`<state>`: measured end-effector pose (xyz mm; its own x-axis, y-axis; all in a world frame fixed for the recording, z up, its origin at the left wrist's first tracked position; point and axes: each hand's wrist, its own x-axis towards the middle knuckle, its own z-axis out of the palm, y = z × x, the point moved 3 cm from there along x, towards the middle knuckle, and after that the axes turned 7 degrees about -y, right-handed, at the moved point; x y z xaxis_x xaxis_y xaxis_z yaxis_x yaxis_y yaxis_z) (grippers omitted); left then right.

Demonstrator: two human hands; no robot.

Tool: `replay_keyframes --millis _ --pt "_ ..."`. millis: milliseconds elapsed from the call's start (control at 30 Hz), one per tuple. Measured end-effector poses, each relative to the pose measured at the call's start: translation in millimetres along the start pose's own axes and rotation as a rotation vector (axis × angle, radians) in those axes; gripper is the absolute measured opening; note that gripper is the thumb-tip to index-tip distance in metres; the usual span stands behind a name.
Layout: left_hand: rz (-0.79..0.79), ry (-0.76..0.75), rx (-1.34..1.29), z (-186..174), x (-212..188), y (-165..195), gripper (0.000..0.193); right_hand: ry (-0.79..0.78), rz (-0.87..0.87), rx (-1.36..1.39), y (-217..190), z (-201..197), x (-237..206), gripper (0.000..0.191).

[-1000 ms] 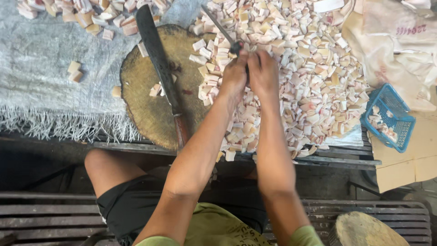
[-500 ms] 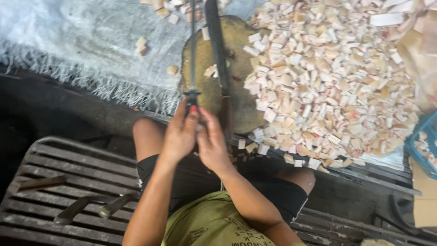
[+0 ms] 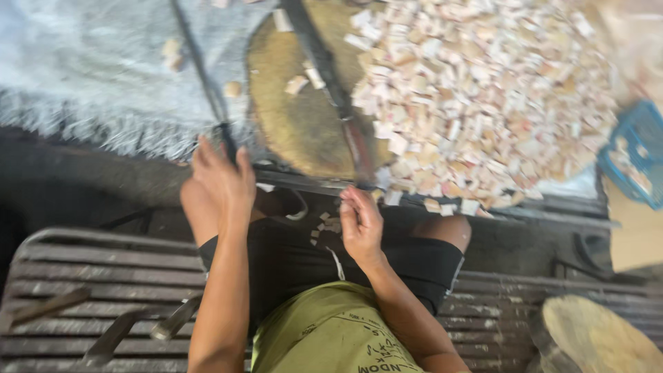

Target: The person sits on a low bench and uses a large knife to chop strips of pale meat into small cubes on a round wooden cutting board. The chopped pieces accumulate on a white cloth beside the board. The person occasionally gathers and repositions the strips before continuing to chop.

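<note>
My left hand (image 3: 222, 181) grips the dark handle of a long thin blade (image 3: 197, 65), which lies across the grey cloth (image 3: 83, 69). My right hand (image 3: 359, 222) hovers at the table edge just below the handle of a big cleaver (image 3: 330, 83), fingers loosely apart and holding nothing. The cleaver rests on a round wooden chopping block (image 3: 293, 117). A large heap of small pale cut pieces (image 3: 476, 97) spreads right of the block. A few pieces (image 3: 323, 228) lie on my lap.
A blue basket (image 3: 635, 155) sits at the right edge. I sit on a slatted metal bench (image 3: 90, 276) with dark tools (image 3: 114, 337) lying on it at the left. A wooden stump (image 3: 601, 338) stands at the bottom right.
My hands, together on the thin blade's handle before, have parted. The left hand moved left with the blade; the right hand moved below the cleaver handle. The view has shifted.
</note>
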<state>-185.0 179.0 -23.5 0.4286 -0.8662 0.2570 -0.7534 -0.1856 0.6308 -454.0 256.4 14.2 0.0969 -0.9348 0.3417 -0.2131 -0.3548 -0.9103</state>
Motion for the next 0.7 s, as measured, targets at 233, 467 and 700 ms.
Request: replay_keyframes --millis 233,467,700 --pt "0.539 -0.733 -0.354 32 -154 134 0.034 0.251 0.249 -0.577 50 -108 -20 0.087" --pt "0.732 -0.587 -0.306 130 -172 226 0.079 0.202 0.320 -0.897 122 -129 21 0.089" --pt "0.566 -0.598 -0.338 194 -155 274 0.083 0.156 0.179 -1.037 136 -161 95 0.062"
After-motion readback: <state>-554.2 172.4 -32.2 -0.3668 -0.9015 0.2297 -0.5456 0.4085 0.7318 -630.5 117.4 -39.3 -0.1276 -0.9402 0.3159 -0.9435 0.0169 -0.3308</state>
